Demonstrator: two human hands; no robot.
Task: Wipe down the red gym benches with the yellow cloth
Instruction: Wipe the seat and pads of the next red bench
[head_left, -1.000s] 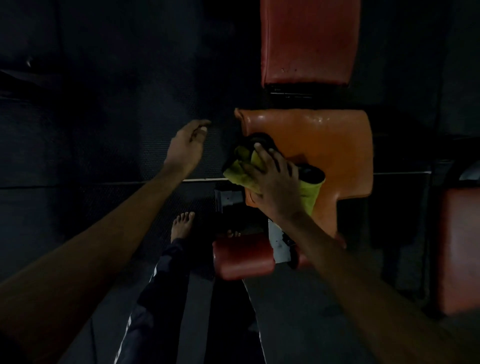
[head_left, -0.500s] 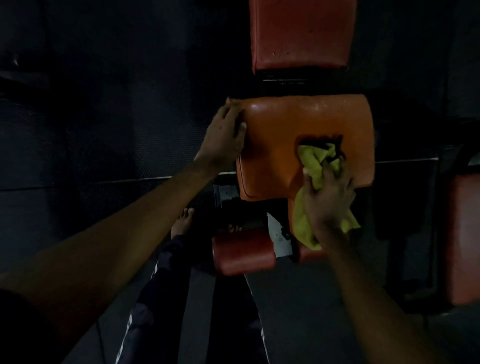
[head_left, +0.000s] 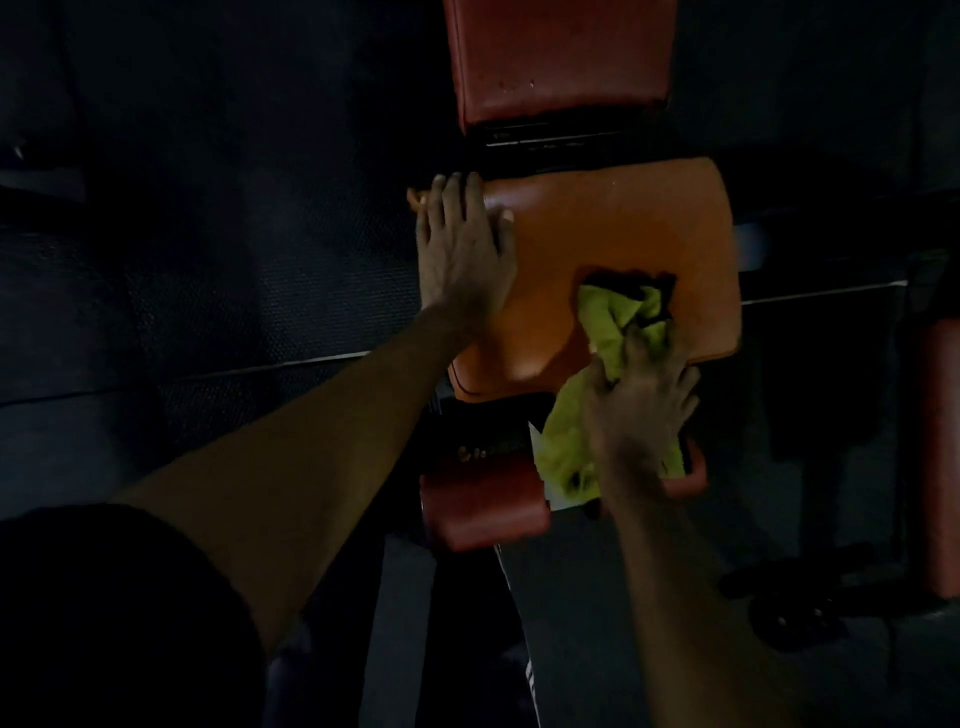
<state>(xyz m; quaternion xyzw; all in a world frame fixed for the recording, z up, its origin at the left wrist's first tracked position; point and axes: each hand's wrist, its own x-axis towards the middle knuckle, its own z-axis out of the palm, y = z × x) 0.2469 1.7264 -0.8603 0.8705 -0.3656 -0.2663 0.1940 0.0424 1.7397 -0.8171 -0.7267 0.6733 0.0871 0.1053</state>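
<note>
At the near right corner of the seat pad (head_left: 613, 244): the yellow cloth (head_left: 605, 325) lies bunched, partly on the pad and partly hanging over its near edge.
Right hand (head_left: 644, 402): grips the cloth, fingers curled into it.
Left hand (head_left: 462, 249): flat with fingers straight, pressing on the pad's far left corner.
Done: probably part of this seat pad. The light is too dim to show which areas are clean.
Remaining: likely the back pad (head_left: 561, 57), the roller pad (head_left: 483, 506) and the second bench (head_left: 941, 457) at the right.
</note>
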